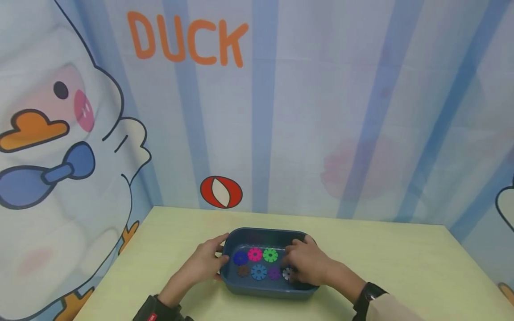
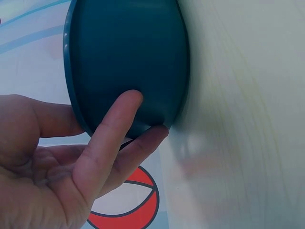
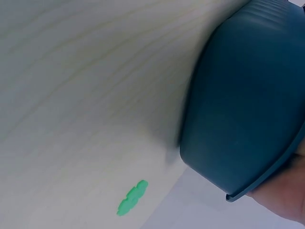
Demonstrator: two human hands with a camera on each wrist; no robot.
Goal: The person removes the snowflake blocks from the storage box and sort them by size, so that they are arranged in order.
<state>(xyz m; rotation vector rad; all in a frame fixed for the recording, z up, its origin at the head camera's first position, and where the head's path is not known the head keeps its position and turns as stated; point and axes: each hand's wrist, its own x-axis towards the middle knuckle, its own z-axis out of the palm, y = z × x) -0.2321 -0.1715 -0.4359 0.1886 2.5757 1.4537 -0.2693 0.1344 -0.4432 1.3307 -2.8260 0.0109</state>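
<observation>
A dark blue-green tray [image 1: 269, 292] with rounded corners stands on the table. My left hand [image 1: 206, 261] holds its left end, and in the left wrist view its fingers [image 2: 116, 119] lie against the outer wall. Inside are flat toothed plastic discs: dark blue [image 1: 240, 257], pink [image 1: 254, 254], green [image 1: 270, 255], brown [image 1: 242, 270], light blue [image 1: 259, 272], purple [image 1: 274, 273] and white [image 1: 287, 273]. My right hand [image 1: 307, 263] reaches into the right end with bent fingers and partly covers the white disc. I cannot tell whether it grips anything.
The pale yellow table [image 1: 381, 258] extends around the tray. A small green scalloped piece [image 3: 132, 197] shows beyond the tray in the right wrist view. Behind the table hangs a striped curtain [image 1: 305, 111] with a printed duck [image 1: 48, 133] and a red ball print [image 1: 221, 192].
</observation>
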